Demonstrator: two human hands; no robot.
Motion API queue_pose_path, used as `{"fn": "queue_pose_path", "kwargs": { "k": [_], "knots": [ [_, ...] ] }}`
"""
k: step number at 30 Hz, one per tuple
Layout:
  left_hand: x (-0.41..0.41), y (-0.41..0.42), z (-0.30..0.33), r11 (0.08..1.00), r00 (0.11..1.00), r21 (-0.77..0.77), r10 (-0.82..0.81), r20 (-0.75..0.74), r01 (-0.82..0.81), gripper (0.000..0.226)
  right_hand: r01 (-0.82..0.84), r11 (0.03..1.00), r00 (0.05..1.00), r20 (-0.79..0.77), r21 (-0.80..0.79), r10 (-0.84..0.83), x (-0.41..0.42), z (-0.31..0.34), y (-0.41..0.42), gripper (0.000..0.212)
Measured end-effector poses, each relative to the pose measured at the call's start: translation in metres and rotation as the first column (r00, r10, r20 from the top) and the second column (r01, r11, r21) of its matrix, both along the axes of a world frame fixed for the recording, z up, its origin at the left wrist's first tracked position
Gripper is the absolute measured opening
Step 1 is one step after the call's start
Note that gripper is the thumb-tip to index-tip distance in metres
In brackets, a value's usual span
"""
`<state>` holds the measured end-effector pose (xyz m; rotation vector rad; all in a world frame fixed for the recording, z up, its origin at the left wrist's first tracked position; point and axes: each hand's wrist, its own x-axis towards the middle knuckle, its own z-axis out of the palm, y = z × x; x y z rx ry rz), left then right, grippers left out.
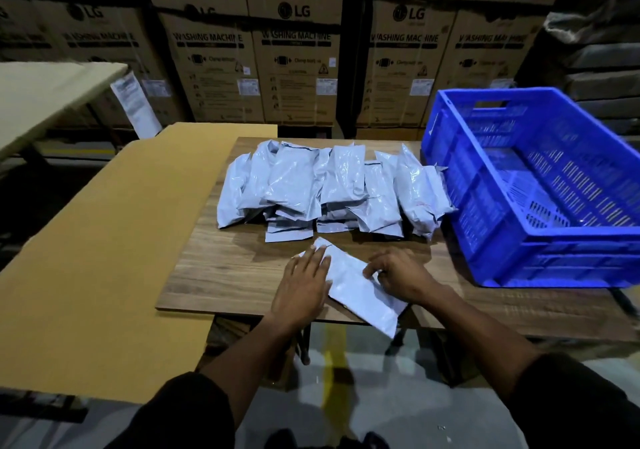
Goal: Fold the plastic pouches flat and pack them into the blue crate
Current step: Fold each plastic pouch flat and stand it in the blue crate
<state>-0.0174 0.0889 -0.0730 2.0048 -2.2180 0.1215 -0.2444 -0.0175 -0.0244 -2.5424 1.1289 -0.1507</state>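
The left hand (304, 282) lies flat on a white pouch (360, 293). Its fingers are straight and a little spread, and they press the pouch's left end down on the wooden table (221, 268). The right hand (398, 275) rests on the same pouch, near the middle. Its fingers are bent and the tips push on the plastic; whether they pinch an edge cannot be told. The pouch lies slanted at the near edge of the table, and its lower end sticks out past the edge.

Just behind the hands sits a pile of pouches (329, 189), many of them puffy and leaning on each other. The pile touches the blue crate (540, 248) on the right. The crate's floor shows bare through the open top. A big brown cardboard sheet (104, 258) lies to the left of the table. Big boxes (298, 50) stand stacked at the back.
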Motion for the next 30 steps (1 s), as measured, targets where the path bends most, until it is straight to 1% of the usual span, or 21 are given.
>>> {"fn": "queue_pose_path", "kwargs": {
  "k": [1, 2, 3, 5, 6, 7, 10, 13, 16, 18, 19, 22, 24, 26, 30],
  "knots": [
    [-0.001, 0.001, -0.006, 0.999, 1.0, 0.044, -0.001, 0.001, 0.001, 0.059, 0.022, 0.992, 0.997, -0.072, -0.123, -0.031, 0.004, -0.002, 0.005, 0.024],
    [-0.002, 0.002, -0.01, 0.998, 1.0, 0.069, 0.011, -0.004, -0.011, 0.061, 0.047, 0.974, 0.996, -0.064, -0.22, -0.062, 0.009, -0.007, 0.013, 0.018],
    [-0.002, 0.003, -0.011, 0.995, 1.0, 0.091, 0.03, -0.007, -0.029, 0.061, 0.078, 0.964, 0.997, -0.009, -0.255, -0.083, 0.016, -0.013, 0.024, 0.02],
    [-0.004, 0.006, -0.009, 0.995, 0.998, 0.085, 0.057, -0.009, -0.056, 0.056, 0.096, 0.97, 0.994, 0.066, -0.222, -0.084, 0.026, -0.031, 0.044, 0.037],
    [-0.005, 0.007, -0.007, 0.996, 0.997, 0.055, 0.071, -0.01, -0.07, 0.052, 0.077, 0.977, 0.997, 0.044, -0.196, -0.07, 0.028, -0.04, 0.05, 0.046],
    [-0.005, 0.008, -0.005, 0.996, 0.997, 0.025, 0.081, -0.01, -0.081, 0.048, 0.057, 0.981, 0.998, -0.001, -0.183, -0.058, 0.028, -0.048, 0.053, 0.051],
    [-0.003, 0.004, -0.002, 0.997, 0.998, -0.043, 0.067, 0.002, -0.067, 0.043, -0.015, 0.986, 0.998, -0.061, -0.167, 0.005, 0.019, -0.055, 0.046, 0.049],
    [-0.009, -0.005, -0.004, 0.999, 0.999, 0.008, 0.04, -0.008, -0.04, 0.047, -0.054, 0.992, 0.994, -0.097, -0.118, 0.043, 0.018, -0.046, 0.038, 0.053],
    [-0.018, -0.009, -0.012, 0.997, 0.997, 0.039, 0.071, -0.04, -0.069, 0.057, -0.017, 0.994, 0.996, -0.091, -0.11, 0.007, 0.028, -0.037, 0.036, 0.067],
    [-0.018, -0.008, -0.018, 0.998, 0.997, 0.015, 0.064, -0.033, -0.064, 0.057, -0.005, 0.996, 0.991, -0.131, -0.084, -0.007, 0.034, -0.039, 0.038, 0.076],
    [-0.016, -0.008, -0.02, 0.999, 0.998, -0.002, 0.049, -0.033, -0.049, 0.056, -0.001, 0.996, 0.988, -0.152, -0.09, -0.013, 0.036, -0.042, 0.04, 0.075],
    [-0.011, -0.006, -0.023, 0.996, 0.998, -0.09, 0.004, -0.062, -0.009, 0.053, 0.002, 0.986, 0.979, -0.198, -0.164, -0.035, 0.035, -0.054, 0.044, 0.062],
    [-0.01, -0.004, -0.025, 0.992, 0.997, -0.13, -0.014, -0.071, 0.004, 0.053, 0.005, 0.982, 0.978, -0.204, -0.191, -0.045, 0.034, -0.058, 0.045, 0.06],
    [-0.011, -0.003, -0.029, 0.992, 0.996, -0.124, -0.015, -0.085, 0.005, 0.056, 0.012, 0.982, 0.975, -0.216, -0.191, -0.054, 0.035, -0.06, 0.046, 0.061],
    [-0.011, -0.001, -0.03, 0.999, 0.993, -0.037, 0.004, -0.117, -0.009, 0.059, 0.049, 0.991, 0.969, -0.233, -0.125, -0.078, 0.04, -0.055, 0.048, 0.068]
  ]
}}
